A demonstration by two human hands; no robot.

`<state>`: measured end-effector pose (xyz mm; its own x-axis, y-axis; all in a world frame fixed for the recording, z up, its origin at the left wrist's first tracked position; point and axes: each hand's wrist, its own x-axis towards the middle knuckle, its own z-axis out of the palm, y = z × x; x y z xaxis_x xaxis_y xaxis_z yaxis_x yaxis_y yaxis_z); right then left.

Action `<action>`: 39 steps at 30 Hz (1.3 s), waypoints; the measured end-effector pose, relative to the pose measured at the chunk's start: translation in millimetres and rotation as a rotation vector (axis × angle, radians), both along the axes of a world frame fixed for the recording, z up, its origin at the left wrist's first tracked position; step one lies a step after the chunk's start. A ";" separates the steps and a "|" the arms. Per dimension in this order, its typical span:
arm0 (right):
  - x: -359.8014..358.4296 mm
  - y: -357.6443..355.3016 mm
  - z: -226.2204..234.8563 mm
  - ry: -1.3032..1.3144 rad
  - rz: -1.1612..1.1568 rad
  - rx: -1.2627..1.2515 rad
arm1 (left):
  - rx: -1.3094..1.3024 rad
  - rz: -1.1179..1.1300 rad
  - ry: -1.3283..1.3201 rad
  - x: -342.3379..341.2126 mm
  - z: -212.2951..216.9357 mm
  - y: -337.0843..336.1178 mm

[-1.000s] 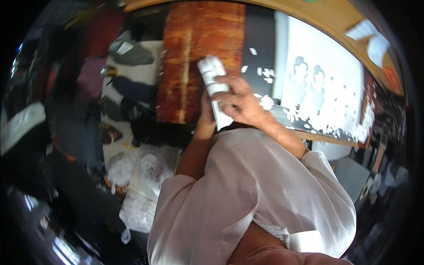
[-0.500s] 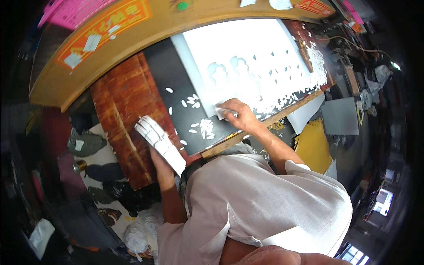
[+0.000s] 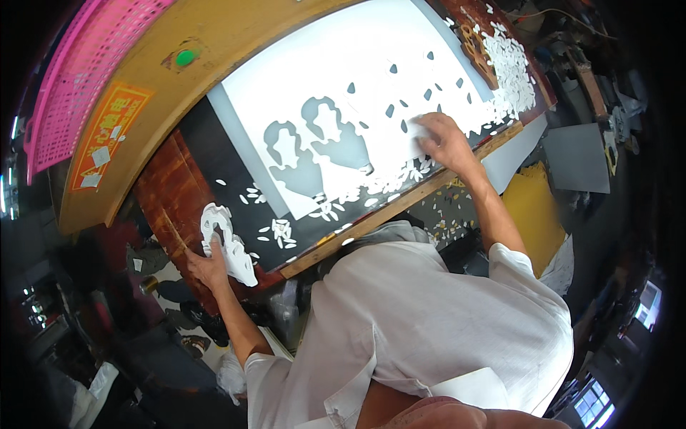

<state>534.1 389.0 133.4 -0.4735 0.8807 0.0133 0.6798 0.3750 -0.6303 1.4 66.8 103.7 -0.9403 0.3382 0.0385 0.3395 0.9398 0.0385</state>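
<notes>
My left hand (image 3: pixel 206 267) is wrapped round a stack of white cut-out shapes (image 3: pixel 241 263), tilted over the wooden tabletop at the left, thumb on top. On the black board (image 3: pixel 232 161) lies a large white sheet (image 3: pixel 307 57). Two big figure-shaped openings (image 3: pixel 343 148) and several small dark holes show in it. My right hand (image 3: pixel 449 146) is over the sheet's near right part with its fingers curled down. Its fingertips blur against the white, so what they pinch cannot be made out. Small white oval offcuts (image 3: pixel 281 230) lie scattered along the sheet's near edge.
A yellow-brown beam (image 3: pixel 136 79) with a green button (image 3: pixel 186 58) curves along the far side, a pink basket (image 3: pixel 71 86) above it. At the right stand a brown wavy-edged form (image 3: pixel 477 57) and a heap of white offcuts (image 3: pixel 511 71). A wooden rail (image 3: pixel 386 209) edges the table.
My right hand has moved right, from the sheet's near left corner to the small holes. My left hand has turned the white stack so its top shape faces up. The view has shifted too.
</notes>
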 end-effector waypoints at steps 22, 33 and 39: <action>6.7 50.1 -46.8 -0.120 0.686 0.543 | 0.736 -0.803 -0.811 350.2 -15.7 238.8; -17.6 93.2 -32.4 0.166 0.272 -0.239 | 0.627 -0.747 -0.823 349.3 -23.0 244.2; -38.9 139.4 -14.6 0.435 0.099 -0.377 | 0.622 -0.452 -1.143 340.3 -12.3 262.1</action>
